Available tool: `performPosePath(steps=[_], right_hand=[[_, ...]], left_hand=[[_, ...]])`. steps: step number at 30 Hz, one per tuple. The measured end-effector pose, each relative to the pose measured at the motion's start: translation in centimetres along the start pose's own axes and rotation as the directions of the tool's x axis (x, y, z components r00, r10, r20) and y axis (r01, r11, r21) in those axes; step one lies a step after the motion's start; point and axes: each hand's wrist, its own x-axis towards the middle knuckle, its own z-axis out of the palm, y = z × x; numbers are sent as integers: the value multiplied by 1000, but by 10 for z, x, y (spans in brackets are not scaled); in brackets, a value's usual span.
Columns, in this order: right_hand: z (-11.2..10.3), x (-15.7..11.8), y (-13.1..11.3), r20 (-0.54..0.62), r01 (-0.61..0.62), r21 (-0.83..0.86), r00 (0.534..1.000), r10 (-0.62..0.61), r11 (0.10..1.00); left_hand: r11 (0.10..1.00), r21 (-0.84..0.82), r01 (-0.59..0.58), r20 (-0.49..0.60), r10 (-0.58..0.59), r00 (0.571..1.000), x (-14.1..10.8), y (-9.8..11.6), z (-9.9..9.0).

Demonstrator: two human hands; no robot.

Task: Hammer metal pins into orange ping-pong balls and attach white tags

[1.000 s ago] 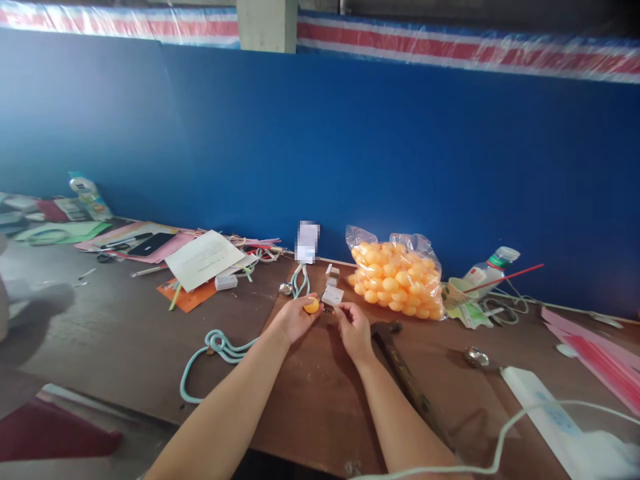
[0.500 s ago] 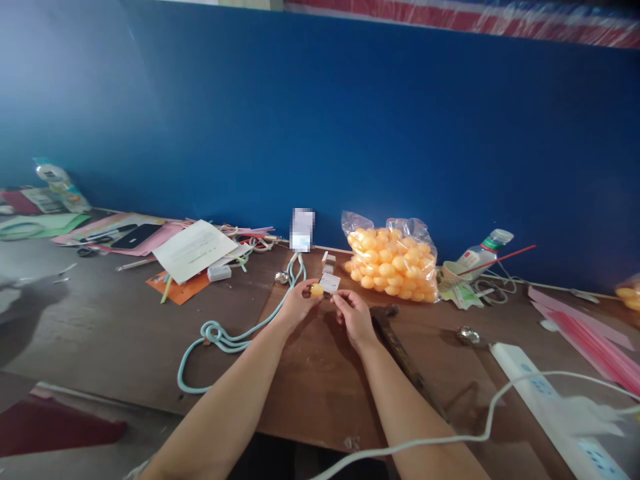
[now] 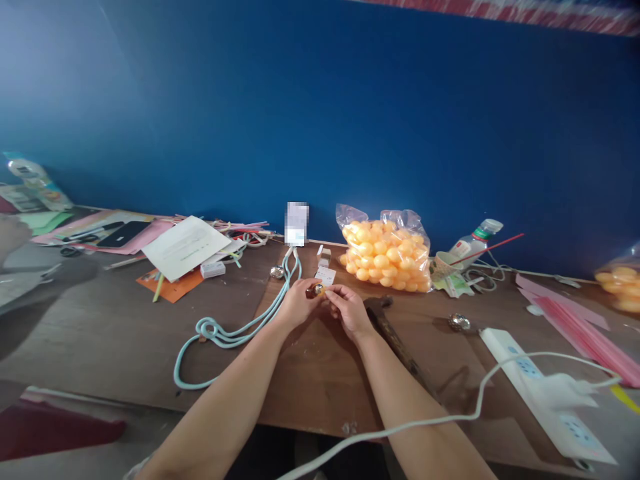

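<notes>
Tabletop (image 3: 320,380), one object (image 3: 319,289) between two hands (image 3: 298,304) (image 3: 351,313)

The held piece (image 3: 319,289) looks shiny like metal, as do 2 silver lumps (image 3: 459,322), left and right. The far bag (image 3: 395,217) is clear, glossy plastic; the left sheet (image 3: 186,248), matt paper.

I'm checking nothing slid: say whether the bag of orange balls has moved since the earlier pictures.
No. The bag of orange balls keeps its place right of the pale card at the blue panel; the view shifted.
</notes>
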Motion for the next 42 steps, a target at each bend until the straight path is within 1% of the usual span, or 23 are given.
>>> performPosePath(steps=[6, 12, 18, 24, 27, 32, 36, 38, 42], right_hand=[[1, 0, -1, 3, -26, 47, 1000, 26, 999], [3, 0, -3, 3, -66, 81, 998, 66, 995], [3, -1, -4, 9, -95, 117, 996, 94, 989], [2, -1, -4, 11, -113, 106, 994, 113, 988], [3, -1, -5, 12, -112, 111, 994, 112, 987], [2, -1, -5, 9, -120, 113, 993, 120, 986], [1, 0, -2, 1, -116, 86, 993, 117, 990], [1, 0, -2, -3, -115, 84, 993, 116, 990], [1, 0, -3, -8, -114, 91, 993, 116, 989]], left_hand=[[995, 84, -62, 33, 59, 998, -2, 4, 1], [992, 78, -98, 46, 95, 994, -1, 3, 2], [997, 6, -78, 35, 77, 996, -2, 3, 3], [991, -130, 11, 5, -11, 1000, -3, 7, 3], [993, -122, 8, 5, -8, 1000, -3, 8, 3], [997, -61, -38, 31, 40, 999, -4, 8, 3], [993, -119, 3, 21, 0, 1000, -5, 10, 3], [993, -119, 11, 20, -8, 1000, -5, 10, 3], [997, -45, -55, 32, 57, 998, -5, 8, 3]])
